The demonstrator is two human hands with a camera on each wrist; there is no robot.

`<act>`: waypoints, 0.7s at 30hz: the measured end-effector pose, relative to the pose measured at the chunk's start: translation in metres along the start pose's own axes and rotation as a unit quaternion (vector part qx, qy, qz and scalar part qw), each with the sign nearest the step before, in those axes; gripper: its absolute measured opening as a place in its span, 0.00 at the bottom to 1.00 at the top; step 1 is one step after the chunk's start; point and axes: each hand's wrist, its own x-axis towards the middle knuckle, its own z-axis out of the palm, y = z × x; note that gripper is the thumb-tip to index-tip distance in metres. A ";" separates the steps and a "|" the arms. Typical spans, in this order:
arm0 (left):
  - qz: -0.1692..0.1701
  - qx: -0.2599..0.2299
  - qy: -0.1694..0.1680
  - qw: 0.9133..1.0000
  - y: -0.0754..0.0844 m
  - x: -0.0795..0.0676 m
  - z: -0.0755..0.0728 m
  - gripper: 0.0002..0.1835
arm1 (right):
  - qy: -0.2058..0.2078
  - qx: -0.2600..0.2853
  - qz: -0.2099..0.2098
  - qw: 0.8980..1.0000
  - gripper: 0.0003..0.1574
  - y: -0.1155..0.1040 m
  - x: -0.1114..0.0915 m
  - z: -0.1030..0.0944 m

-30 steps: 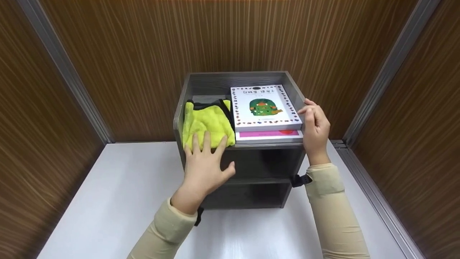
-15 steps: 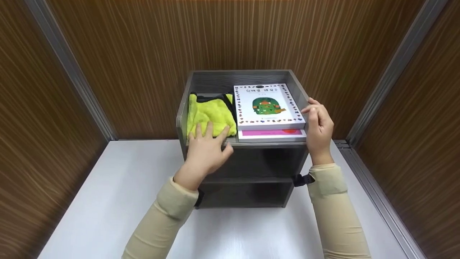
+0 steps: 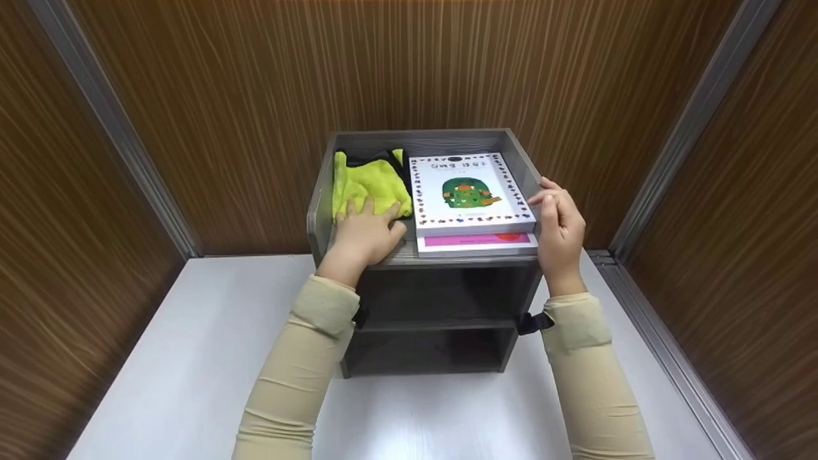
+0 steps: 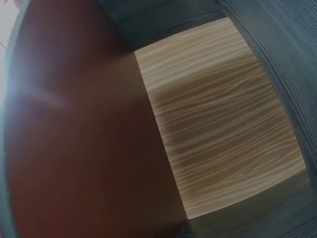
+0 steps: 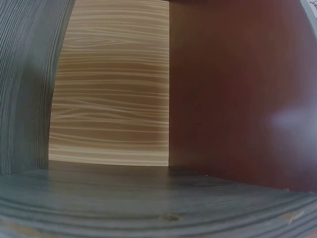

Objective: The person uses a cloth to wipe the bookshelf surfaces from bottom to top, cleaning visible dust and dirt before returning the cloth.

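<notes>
A bright yellow-green cloth (image 3: 370,182) with black edging lies at the left on the top of a small grey wooden shelf (image 3: 441,263). My left hand (image 3: 364,239) rests on its near edge with the fingers spread. To the right of the cloth, a white book (image 3: 470,191) with a green picture lies on another book (image 3: 476,243) with a pink band. At the right side panel, my right hand (image 3: 562,236) grips the edge, its fingers bent over it. Neither hand shows in the wrist views, which look into the shelf's compartments.
The shelf stands on a white table (image 3: 211,338), close to a brown wood-grain wall (image 3: 422,64). Raised panels border the shelf top at the back and both sides. Light wood-grain surface (image 4: 223,119) and grey panels (image 5: 25,89) fill the wrist views.
My left hand has pushed the cloth away toward the back of the shelf top, baring a strip at the front. The right hand and the books keep their places.
</notes>
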 end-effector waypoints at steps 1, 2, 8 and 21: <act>-0.002 0.001 -0.003 1.000 0.000 0.002 0.000 0.28 | 0.000 0.000 -0.001 1.000 0.14 0.000 0.000 0.000; -0.005 0.004 -0.006 1.000 0.001 0.004 0.001 0.29 | -0.001 0.000 -0.002 1.000 0.14 0.000 0.000 -0.001; -0.021 0.009 -0.022 0.999 0.005 0.016 0.002 0.32 | -0.001 -0.001 -0.003 1.000 0.14 0.001 0.000 -0.002; -0.005 -0.012 0.001 1.000 0.002 0.000 0.000 0.31 | -0.001 -0.011 -0.007 1.000 0.13 -0.002 0.001 -0.002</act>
